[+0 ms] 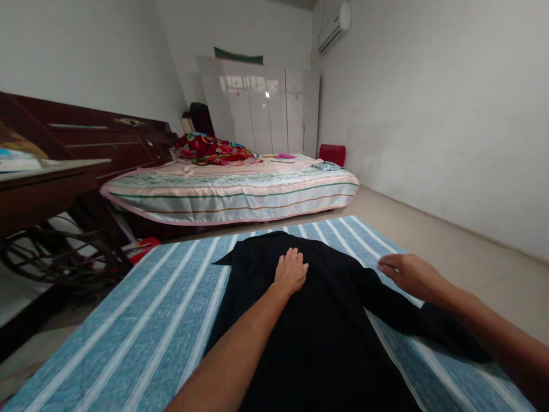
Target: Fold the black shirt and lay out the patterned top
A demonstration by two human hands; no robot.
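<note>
We rest our flattened left hand (291, 270) on the black long-sleeved shirt (309, 326) atop the striped sheet (128, 320), its sleeve (388, 300) stretching toward four o'clock beside our nearer right hand (405, 271), whose grip we cannot tell.

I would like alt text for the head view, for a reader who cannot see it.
A person's left hand lies flat on a black garment spread over blue-and-white striped cloth; the right hand is near its sleeve. Beyond are a bed and a pale wardrobe.
</note>
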